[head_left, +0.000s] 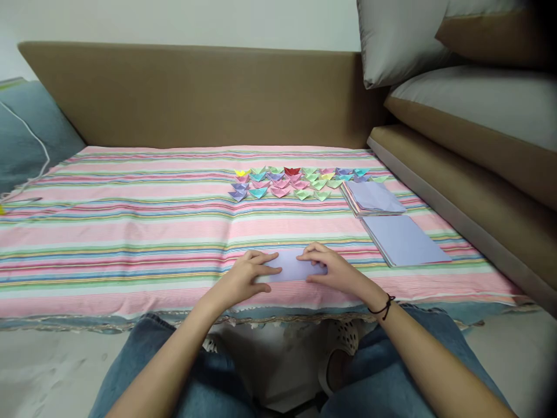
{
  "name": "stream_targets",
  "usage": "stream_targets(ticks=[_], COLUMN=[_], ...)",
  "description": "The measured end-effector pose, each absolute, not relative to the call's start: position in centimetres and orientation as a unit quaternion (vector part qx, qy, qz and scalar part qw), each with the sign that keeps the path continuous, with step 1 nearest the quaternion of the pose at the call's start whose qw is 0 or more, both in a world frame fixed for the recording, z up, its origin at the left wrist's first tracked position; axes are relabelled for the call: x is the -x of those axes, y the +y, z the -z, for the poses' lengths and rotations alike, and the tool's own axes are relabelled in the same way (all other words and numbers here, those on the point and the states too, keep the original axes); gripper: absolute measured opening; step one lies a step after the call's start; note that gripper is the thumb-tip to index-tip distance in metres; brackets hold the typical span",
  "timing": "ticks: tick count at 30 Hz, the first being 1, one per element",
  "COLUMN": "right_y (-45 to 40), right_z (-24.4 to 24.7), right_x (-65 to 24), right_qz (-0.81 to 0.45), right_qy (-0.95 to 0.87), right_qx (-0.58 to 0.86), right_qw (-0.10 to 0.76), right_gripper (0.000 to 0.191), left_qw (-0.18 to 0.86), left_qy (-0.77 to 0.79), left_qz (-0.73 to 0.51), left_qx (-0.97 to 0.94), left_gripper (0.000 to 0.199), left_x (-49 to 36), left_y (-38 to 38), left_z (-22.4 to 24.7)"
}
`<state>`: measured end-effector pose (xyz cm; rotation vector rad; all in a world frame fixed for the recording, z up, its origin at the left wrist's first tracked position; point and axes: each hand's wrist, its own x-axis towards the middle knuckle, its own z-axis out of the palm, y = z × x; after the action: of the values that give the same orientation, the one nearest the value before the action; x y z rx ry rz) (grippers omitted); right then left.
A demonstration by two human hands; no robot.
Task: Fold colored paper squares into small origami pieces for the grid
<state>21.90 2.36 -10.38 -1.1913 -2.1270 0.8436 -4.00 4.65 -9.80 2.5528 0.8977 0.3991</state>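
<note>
A small lavender paper rectangle [292, 266] lies flat on the striped cloth [174, 232], near the cloth's front edge. My left hand [247, 274] rests on the left end of the paper with its fingers spread. On the right end is my right hand [328, 267], its thumb and fingers apart, fingertips touching the paper. Neither hand grips anything. Behind the hands, several small folded paper boats [281, 183] in many colours stand in rows.
To the right lie a stack of lavender sheets [402, 239] and a second paper stack [376, 197] behind it. Large cushions [478, 110] are piled at the right. A brown backrest [209, 96] runs along the back.
</note>
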Motion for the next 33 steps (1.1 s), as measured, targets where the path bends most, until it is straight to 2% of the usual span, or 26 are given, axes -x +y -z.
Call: stream_targets(ticks=[3,6,9,13,17,21,27,33], right_y=[2.0,1.7,1.7,1.6,1.3,0.8,0.3,-0.2], right_z=[10.4,10.5,10.3,10.1,10.2,10.5,10.9,11.5], right_x=[-21.2,-20.7,-20.6,-20.8,-20.3,-19.9,-21.9,-23.0], right_qz=[-0.24,-0.118,-0.045,-0.024,0.023,0.085,0.059,-0.049], right_qy=[-0.828,-0.877,-0.901,-0.908,-0.917,-0.917,-0.91,-0.883], right_qx=[0.419,0.389,0.374,0.361,0.344,0.332,0.321,0.349], right_qw=[0.285,0.255,0.216,0.21,0.201,0.206,0.258,0.31], right_gripper=[0.037,0.013,0.014,0.011,0.013,0.018,0.016,0.016], left_qw=[0.185,0.138,0.086,0.015,-0.048,-0.055,0.003,0.039], left_qy=[0.3,0.303,0.282,0.22,0.198,0.204,0.212,0.227], left_qz=[-0.146,-0.163,-0.174,-0.184,-0.198,-0.224,-0.246,-0.245], left_qx=[-0.925,-0.929,-0.94,-0.958,-0.959,-0.951,-0.946,-0.942], left_gripper=[0.058,0.053,0.041,0.021,0.02,0.017,0.016,0.015], left_x=[4.3,3.9,3.2,2.4,1.6,1.4,1.7,0.7], left_y=[4.6,4.0,3.6,3.7,3.8,3.4,2.8,1.3], left_z=[9.4,9.2,9.3,9.7,9.9,9.6,9.5,10.4])
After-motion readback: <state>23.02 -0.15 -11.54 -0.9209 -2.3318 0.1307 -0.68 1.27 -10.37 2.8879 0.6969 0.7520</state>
